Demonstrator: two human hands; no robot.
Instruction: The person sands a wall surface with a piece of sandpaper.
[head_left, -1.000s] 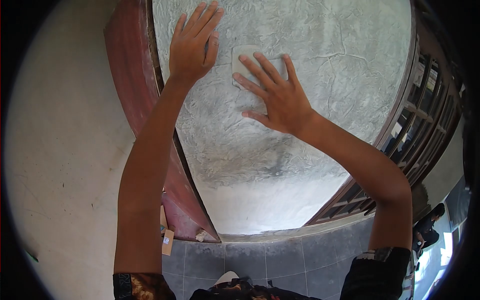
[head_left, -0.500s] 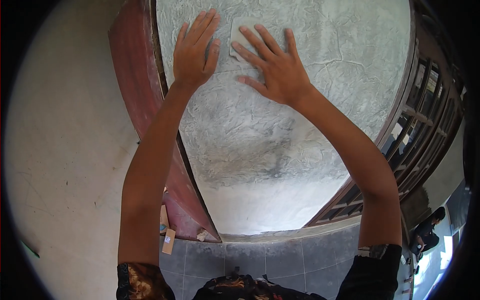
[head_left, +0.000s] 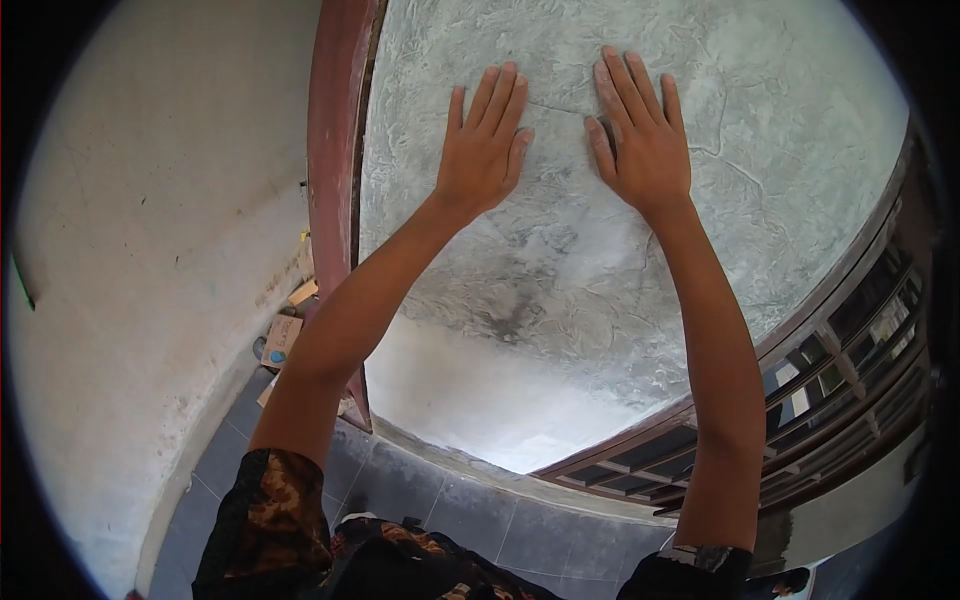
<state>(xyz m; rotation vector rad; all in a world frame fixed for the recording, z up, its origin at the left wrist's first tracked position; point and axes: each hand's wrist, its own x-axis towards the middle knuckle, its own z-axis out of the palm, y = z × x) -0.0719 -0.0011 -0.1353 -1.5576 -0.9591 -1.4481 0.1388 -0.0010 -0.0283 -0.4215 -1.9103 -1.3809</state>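
Observation:
My left hand (head_left: 482, 145) lies flat against a grey, rough-textured plaster wall panel (head_left: 560, 260), fingers stretched upward and slightly apart. To its right, my right hand (head_left: 643, 145) is also pressed flat on the plaster, fingers pointing up and thumb a little out. Neither hand is wrapped around anything. No pale sheet shows around the right hand; whether one lies under the palm and fingers cannot be seen. Fine cracks and trowel ridges run across the surface near both hands, with a darker smudge lower down.
A reddish-brown wooden frame (head_left: 335, 150) borders the panel on the left, beside a pale wall (head_left: 180, 200). A brown window with panes (head_left: 840, 370) stands at right. Small boxes (head_left: 281, 338) sit by the wall on grey floor tiles (head_left: 470, 515). Another person (head_left: 790, 582) is at bottom right.
The view has turned, shifting the panel rightward. My right hand went from spread fingers over a pale sheet to fingers closer together, with the sheet out of sight. My left hand stays flat.

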